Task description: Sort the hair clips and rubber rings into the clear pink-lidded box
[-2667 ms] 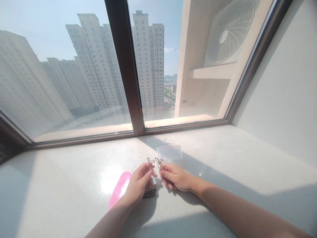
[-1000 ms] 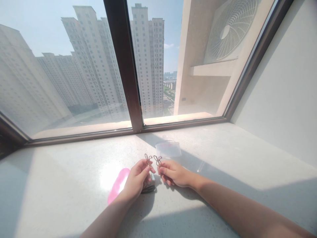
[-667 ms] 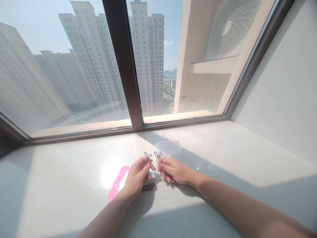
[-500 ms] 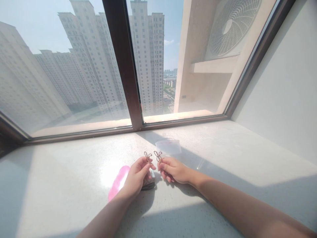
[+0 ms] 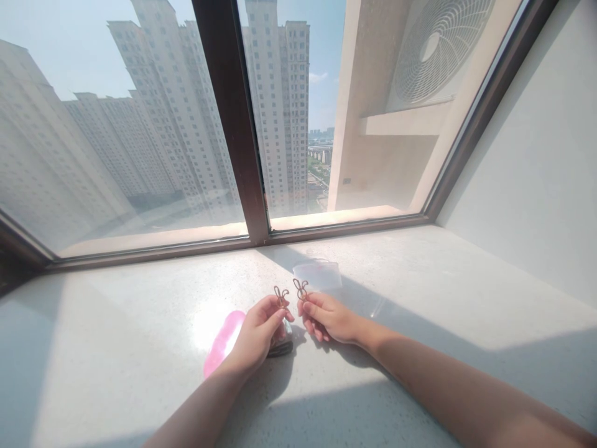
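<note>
Left grip (image 5: 259,326) pinching thin brown, rabbit-eared wire figure (image 5: 281,298); right grip (image 5: 330,316) pinching matching figure (image 5: 301,290)

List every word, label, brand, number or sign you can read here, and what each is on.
None can be read.
Outdoor fan unit: no legible lettering.
Small dark patch on the outside wall: too small to tell whether it carries text.
Left looped piece and right looped piece: no lettering shows.

Wire rabbit shapes (image 5: 301,290): metallic, smooth. Translucent item (image 5: 321,276): plastic-looking. Sill (image 5: 135,348): glossy, stone-like.
</note>
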Tool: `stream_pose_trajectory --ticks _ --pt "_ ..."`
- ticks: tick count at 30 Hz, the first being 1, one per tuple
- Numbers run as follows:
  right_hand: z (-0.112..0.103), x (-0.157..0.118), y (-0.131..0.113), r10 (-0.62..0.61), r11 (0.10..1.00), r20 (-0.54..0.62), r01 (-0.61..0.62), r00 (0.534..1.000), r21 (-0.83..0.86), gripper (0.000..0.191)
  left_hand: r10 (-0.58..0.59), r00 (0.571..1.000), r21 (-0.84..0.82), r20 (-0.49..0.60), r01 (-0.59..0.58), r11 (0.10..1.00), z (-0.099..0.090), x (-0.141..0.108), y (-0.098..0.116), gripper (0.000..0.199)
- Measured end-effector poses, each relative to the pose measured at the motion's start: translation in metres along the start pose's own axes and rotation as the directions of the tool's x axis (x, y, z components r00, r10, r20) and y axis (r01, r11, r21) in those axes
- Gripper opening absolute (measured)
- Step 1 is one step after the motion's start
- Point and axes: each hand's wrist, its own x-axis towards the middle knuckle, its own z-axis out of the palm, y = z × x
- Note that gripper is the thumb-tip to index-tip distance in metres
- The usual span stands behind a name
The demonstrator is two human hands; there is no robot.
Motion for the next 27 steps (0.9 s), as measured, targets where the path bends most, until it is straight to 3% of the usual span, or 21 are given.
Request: stream_pose_trajectory --ticks 27 --pt "0.0003 -0.0003 -0.0034 0.013 1.0 -0.007 -0.013 1.0 -0.003 0.045 0.013 1.0 0.032 -0.001 -0.013 0.999 0.001 -0.0015 0.0024 0.022"
